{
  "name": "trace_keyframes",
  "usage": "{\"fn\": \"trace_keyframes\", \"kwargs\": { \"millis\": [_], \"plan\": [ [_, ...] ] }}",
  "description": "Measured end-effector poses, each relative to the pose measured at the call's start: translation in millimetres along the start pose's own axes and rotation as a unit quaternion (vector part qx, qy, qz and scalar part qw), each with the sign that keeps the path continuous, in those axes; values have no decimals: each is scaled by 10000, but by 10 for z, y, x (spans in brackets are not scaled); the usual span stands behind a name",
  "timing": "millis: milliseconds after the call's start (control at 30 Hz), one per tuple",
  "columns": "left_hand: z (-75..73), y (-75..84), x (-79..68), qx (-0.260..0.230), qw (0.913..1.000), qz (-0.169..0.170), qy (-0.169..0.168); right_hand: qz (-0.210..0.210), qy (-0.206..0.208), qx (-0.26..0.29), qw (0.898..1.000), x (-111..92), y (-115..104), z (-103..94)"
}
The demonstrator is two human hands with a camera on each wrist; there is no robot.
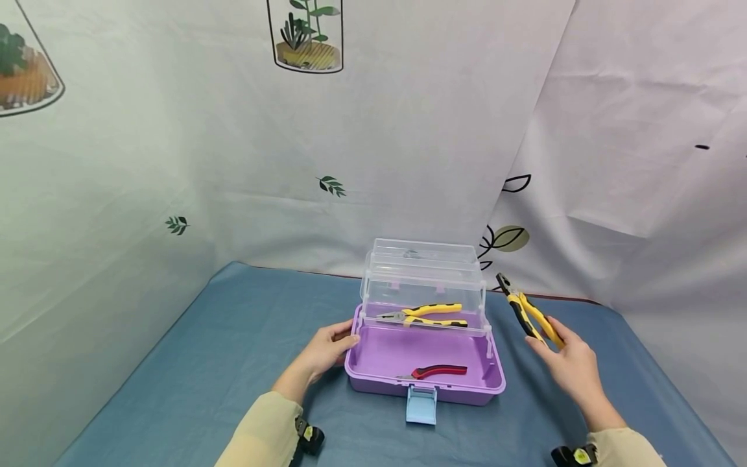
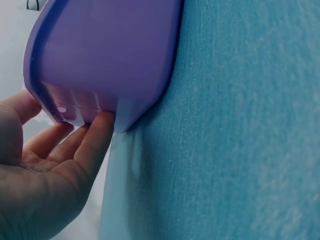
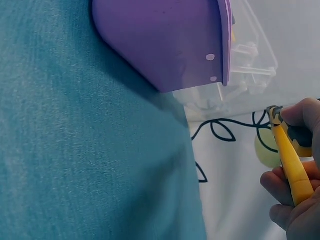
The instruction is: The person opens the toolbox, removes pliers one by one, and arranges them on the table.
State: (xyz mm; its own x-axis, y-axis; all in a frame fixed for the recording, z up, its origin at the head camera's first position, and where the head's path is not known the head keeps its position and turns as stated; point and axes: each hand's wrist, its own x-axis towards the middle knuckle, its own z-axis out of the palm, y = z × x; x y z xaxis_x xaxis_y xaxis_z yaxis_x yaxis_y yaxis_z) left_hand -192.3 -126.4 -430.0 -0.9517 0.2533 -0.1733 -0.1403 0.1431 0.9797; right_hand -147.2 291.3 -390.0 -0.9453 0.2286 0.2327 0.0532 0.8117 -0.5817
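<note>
On the blue cloth (image 1: 274, 318) that covers the table, I see a purple toolbox (image 1: 403, 347) standing upright, with a pale patterned backdrop (image 1: 408, 143) behind it. Its clear lid (image 1: 426, 256) is raised at the back, and with the see-through plastic below it forms a barrier over the rear part of the box. Through that plastic I make out yellow-and-black long-nose pliers (image 1: 432, 309) lying crosswise; I can't tell from my feed whether they rest in a tray or on the box floor. Red-and-black pliers (image 1: 434, 370) lie inside along the front wall, their tip partly hidden by the rim, and a light blue latch (image 1: 421, 407) hangs down outside at the front. On my left, the left hand (image 1: 323, 350) grips the end of the toolbox, thumb at the rim and fingers curved against the outside of the wall, as the left wrist view confirms. On my right, the right hand (image 1: 574, 366) is closed around the handles of a second yellow-and-black pair, the combination pliers (image 1: 519, 310). I have these raised beside the toolbox, well apart from the hand on the other end, their head pointing up and away from me. Their handles stand a little apart, and the right-hand wall of the box lies between them and the interior.
</note>
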Motion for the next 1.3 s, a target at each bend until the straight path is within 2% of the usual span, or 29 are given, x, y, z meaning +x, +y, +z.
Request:
{"fn": "trace_keyframes", "kwargs": {
  "millis": [267,700,1100,1300],
  "plan": [
    [5,-4,-5,-36,10000,-1,23,191,-162,-62,9997,-48,61,12],
    [12,-8,-8,-16,10000,35,28,832,-686,-40,9942,-86,164,39],
    [47,-7,34,-85,9999,57,-105,1097,-960,-126,9892,-112,275,12],
    [15,-19,17,-6,10000,40,41,1013,-1011,-73,9897,-132,298,87]
  ]
}}
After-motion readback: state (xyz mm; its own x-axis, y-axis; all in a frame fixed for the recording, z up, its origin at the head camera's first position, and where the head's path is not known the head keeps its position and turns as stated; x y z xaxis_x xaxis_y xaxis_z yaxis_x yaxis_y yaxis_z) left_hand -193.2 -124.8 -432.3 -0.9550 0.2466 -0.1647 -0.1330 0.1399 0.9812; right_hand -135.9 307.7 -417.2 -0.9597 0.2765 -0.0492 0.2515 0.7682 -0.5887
